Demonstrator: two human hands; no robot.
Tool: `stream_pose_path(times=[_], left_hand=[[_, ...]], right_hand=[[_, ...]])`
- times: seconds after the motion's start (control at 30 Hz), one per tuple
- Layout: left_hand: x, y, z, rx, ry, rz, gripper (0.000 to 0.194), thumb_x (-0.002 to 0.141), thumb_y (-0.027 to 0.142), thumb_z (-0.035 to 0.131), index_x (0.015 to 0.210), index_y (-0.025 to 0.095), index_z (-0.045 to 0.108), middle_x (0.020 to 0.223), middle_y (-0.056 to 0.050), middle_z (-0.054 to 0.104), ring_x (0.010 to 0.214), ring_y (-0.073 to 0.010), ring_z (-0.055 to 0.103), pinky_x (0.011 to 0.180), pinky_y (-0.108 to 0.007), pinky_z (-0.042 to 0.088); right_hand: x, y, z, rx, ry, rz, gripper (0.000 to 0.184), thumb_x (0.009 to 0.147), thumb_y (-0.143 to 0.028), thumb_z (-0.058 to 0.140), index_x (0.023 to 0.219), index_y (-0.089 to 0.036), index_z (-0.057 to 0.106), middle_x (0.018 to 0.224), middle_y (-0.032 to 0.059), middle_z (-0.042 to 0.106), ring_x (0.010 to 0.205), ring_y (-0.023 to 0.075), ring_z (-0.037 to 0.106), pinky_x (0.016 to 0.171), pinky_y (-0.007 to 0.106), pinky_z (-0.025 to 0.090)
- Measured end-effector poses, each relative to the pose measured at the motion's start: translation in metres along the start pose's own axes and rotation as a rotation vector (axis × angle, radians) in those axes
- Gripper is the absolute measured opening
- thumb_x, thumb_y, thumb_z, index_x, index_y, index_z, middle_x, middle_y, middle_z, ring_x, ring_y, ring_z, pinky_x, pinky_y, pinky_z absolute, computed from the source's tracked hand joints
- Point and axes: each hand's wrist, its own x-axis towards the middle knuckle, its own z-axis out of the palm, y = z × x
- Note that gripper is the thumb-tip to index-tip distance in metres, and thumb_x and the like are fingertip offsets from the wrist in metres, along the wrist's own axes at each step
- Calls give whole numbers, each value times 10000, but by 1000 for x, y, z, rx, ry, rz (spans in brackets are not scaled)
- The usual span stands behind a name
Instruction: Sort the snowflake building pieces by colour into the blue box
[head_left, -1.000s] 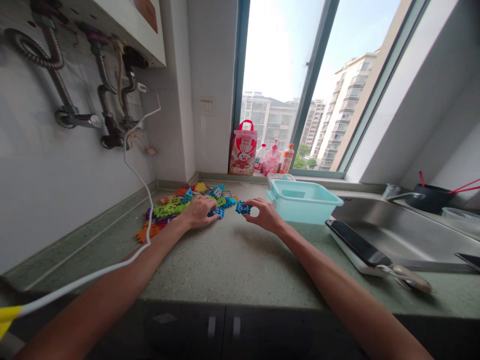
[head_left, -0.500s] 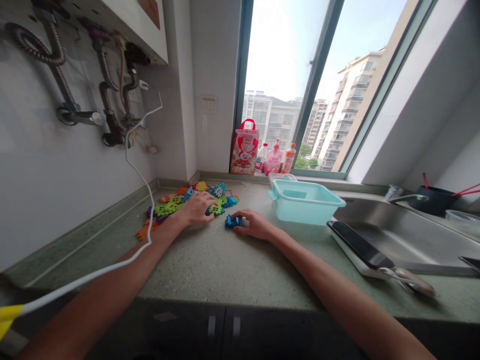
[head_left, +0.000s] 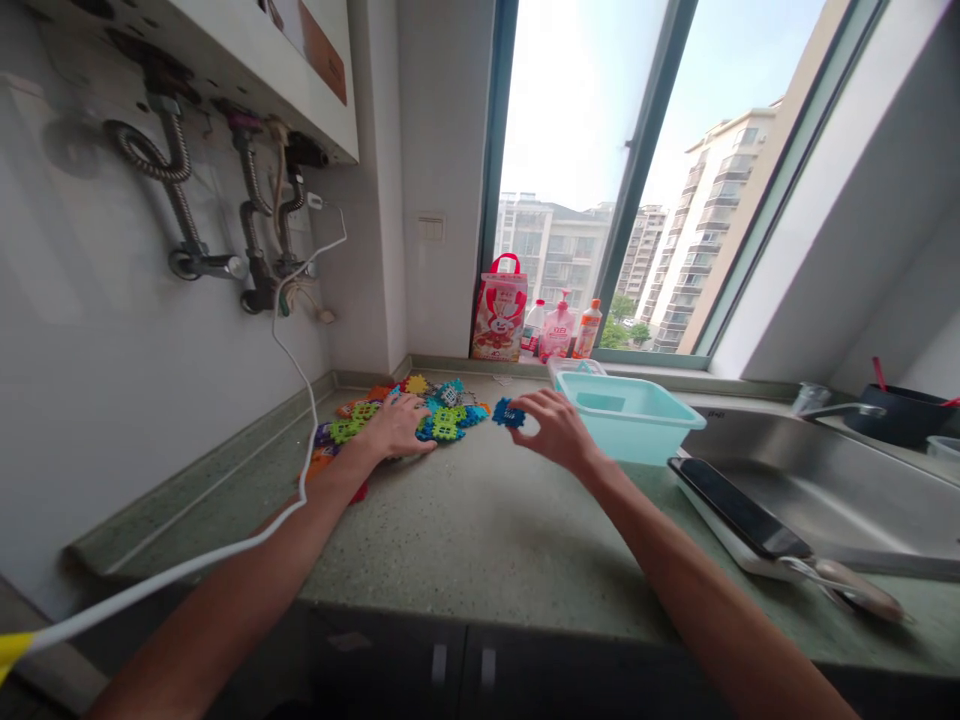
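Note:
My right hand (head_left: 556,428) pinches a dark blue toothed building piece (head_left: 509,412) between thumb and fingertips, raised a little off the counter. My left hand (head_left: 397,428) lies over a heap of colourful interlocking building pieces (head_left: 349,428), its fingers spread and resting on them. Beside its fingertips is a green square piece (head_left: 448,423) with a grid of holes. Orange, purple, yellow and light blue pieces also show in the heap; some are hidden under my left hand and forearm. Just beyond my right hand stands a light teal plastic tub (head_left: 630,425).
A stone counter (head_left: 480,530) spans the front. A phone (head_left: 739,508) lies beside the steel sink (head_left: 862,490) on the right. A white cable (head_left: 225,548) crosses above my left forearm. Bottles (head_left: 559,328) and a red-handled box (head_left: 499,315) line the window sill.
My right hand has lifted the dark blue piece from the counter and moved it slightly right, towards the tub. My left hand stays on the heap. The whole view has shifted a little.

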Motion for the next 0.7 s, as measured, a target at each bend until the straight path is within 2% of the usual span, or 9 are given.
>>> stream_pose_path(times=[0.1,0.17,0.27,0.4,0.53,0.7], left_hand=[[0,2,-1,14,19,13,454,755,602,764,1018,232,763,1386,-139,640,1356,-357,513,1202,-554,318],[0,4,-3,18,29,26,412,759,592,764,952,229,759,1355,-138,654,1330,-359,530,1187,-552,334],[0,8,-6,16,37,46,392,776,582,756,930,222,752,1296,-141,677,1282,-356,557,1155,-540,366],[0,11,-4,-4,40,69,382,775,574,760,920,220,747,1229,-133,703,1249,-345,578,1143,-518,373],[1,12,-1,-11,34,65,381,772,595,756,898,237,741,1214,-113,719,1239,-333,590,1145,-494,368],[1,10,-3,-28,31,59,379,792,595,736,892,230,749,1199,-110,729,1227,-332,595,1133,-503,377]], right_hand=[[-2,33,-35,-253,190,233,297,905,-338,676,1173,-227,741,1167,110,766,1111,322,641,1005,445,446],[-9,54,-51,-405,202,398,338,900,-387,670,1180,-213,747,1172,142,760,1089,347,647,963,459,445],[-20,75,-61,-501,82,571,408,897,-471,650,1205,-222,751,1072,150,774,1032,354,669,884,436,451],[-24,85,-64,-410,-136,759,464,902,-595,590,1214,-292,754,982,114,788,948,343,704,792,403,460],[-23,85,-70,-331,-298,807,490,922,-632,532,1222,-316,758,1034,117,794,955,347,718,770,406,480],[-23,81,-74,-328,-351,824,535,930,-695,505,1141,-301,800,1033,139,792,950,356,719,815,445,497]])
